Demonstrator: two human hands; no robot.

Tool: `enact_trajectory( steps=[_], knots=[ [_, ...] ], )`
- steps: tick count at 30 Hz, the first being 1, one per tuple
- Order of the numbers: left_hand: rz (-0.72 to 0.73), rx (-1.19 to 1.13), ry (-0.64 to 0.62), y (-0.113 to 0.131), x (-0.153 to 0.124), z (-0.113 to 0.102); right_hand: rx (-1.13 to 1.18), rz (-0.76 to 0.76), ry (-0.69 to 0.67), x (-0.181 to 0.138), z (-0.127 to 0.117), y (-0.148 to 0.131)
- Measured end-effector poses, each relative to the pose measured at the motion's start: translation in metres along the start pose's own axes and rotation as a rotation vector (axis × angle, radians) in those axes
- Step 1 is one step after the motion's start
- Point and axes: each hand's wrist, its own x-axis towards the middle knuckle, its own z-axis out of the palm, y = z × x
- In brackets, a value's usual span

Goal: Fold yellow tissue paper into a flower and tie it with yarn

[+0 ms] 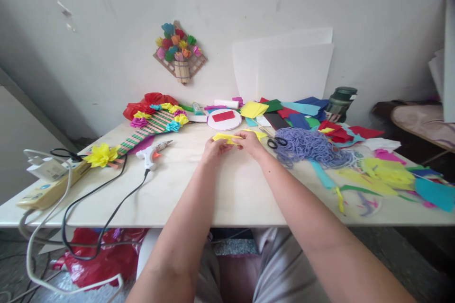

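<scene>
A small piece of yellow crepe paper is held between my two hands, over the middle of the table. My left hand pinches its left end, with the fingers closed around it. On the other side, my right hand grips the paper between thumb and fingers. Just behind the right hand, another bit of yellow paper shows. Beyond my hands lies a white round paddle with a red paper strip on it. Black-handled scissors rest to the right of my right hand.
A glue gun with its cord lies left, near a decorated striped fan shape and a power strip. Purple yarn, coloured paper sheets and scraps cover the right. A dark green jar stands at the back.
</scene>
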Motion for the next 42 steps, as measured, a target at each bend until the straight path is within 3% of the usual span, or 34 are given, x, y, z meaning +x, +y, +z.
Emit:
enact_trajectory(
  steps=[12, 29, 34, 42],
  knots=[
    [0.081, 0.11, -0.152, 0.007, -0.006, -0.001, 0.214, 0.051, -0.186, -0.001, -0.015, -0.004],
    [-0.026, -0.258, -0.04, 0.013, -0.006, 0.003, 0.343, 0.011, -0.245, -0.006, -0.009, -0.009],
    [0.014, -0.315, -0.033, 0.013, -0.007, 0.004, 0.212, -0.071, -0.274, -0.008, -0.008, -0.01],
    [0.045, -0.263, -0.071, 0.004, 0.0, 0.001, -0.016, -0.089, -0.148, -0.004, -0.002, -0.005]
  ],
)
